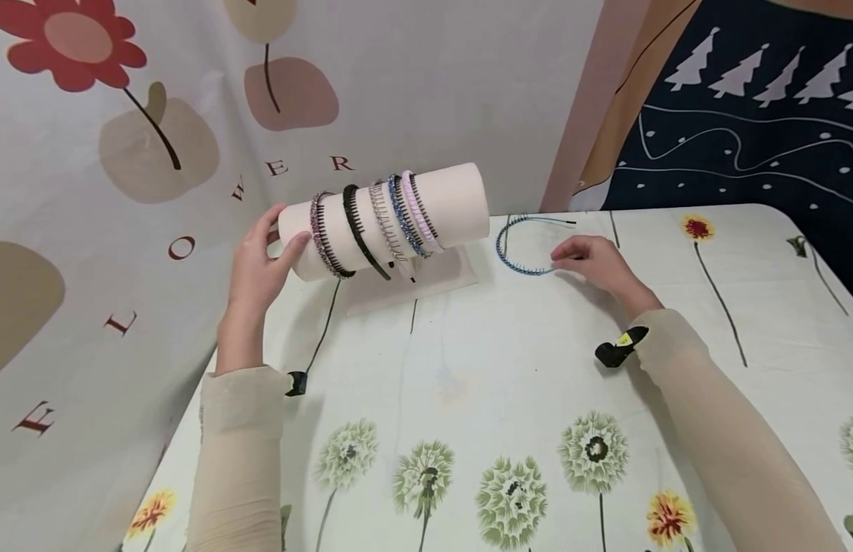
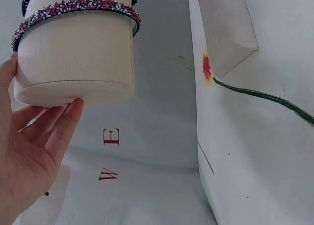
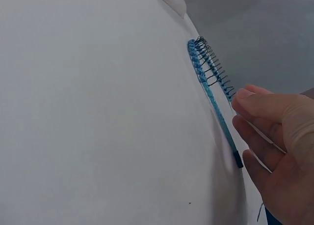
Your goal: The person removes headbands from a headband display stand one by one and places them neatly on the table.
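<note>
A cream cylindrical headband stand (image 1: 457,203) lies tilted above a flat pale base (image 1: 454,272). My left hand (image 1: 255,264) grips its left end, thumb along the side and fingertips against the end face (image 2: 54,95). Several toothed headbands circle the cylinder: a pink-and-dark beaded headband (image 2: 81,5) nearest that hand, then a black headband (image 1: 354,222), a silvery one, a blue beaded one and a lilac headband (image 1: 414,207). Right of the stand, a blue headband (image 1: 501,249) lies on the table. My right hand (image 1: 599,264) pinches one of its ends between thumb and fingers; its other dark-tipped end (image 3: 238,159) is free.
A white cloth printed with dandelions and flowers covers the table (image 1: 482,383). Behind it hangs a pale curtain (image 1: 426,92) with printed flowers and letters. A dark cloth with white trees (image 1: 744,146) hangs at the back right.
</note>
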Tool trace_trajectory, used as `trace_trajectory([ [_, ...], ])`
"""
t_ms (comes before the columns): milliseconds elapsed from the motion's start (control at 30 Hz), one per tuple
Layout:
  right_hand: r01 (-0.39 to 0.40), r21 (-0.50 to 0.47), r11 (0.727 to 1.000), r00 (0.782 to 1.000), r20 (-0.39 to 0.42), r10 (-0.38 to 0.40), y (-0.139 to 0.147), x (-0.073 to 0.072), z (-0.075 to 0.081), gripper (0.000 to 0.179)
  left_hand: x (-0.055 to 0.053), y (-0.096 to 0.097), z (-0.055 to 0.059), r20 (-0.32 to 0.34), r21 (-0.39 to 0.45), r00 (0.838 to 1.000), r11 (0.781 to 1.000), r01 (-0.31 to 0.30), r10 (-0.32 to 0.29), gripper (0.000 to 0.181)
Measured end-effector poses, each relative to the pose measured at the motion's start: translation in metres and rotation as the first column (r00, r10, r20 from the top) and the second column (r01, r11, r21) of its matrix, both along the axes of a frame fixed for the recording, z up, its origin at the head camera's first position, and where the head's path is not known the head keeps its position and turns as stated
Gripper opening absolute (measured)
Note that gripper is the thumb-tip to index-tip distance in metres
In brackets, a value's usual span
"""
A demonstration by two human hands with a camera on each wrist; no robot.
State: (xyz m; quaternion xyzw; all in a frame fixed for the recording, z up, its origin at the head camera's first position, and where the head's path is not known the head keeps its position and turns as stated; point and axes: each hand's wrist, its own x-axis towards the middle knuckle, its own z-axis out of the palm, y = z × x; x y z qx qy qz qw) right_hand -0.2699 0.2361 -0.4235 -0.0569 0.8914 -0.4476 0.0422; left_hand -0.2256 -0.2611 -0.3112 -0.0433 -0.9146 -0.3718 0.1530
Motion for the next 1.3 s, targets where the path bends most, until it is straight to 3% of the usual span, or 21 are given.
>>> trace_trajectory([
  [300, -0.028, -0.035, 0.999, 1.000, -0.008, 0.028, -0.007, 0.002, 0.008, 0.022, 0.000, 0.000, 0.000, -0.007, 0.001, 1.000, 1.000, 0.004, -0.004, 0.066],
  [600, -0.050, -0.038, 0.998, 0.997, -0.062, 0.047, -0.013, 0.003, 0.007, 0.020, -0.001, 0.000, 0.000, 0.005, 0.001, 1.000, 1.000, 0.001, -0.001, 0.067],
  [1300, -0.079, -0.090, 0.993, 0.993, -0.097, 0.070, -0.041, 0.007, 0.013, 0.020, -0.001, 0.001, 0.000, 0.023, 0.004, 1.000, 1.000, -0.008, 0.008, 0.068],
])
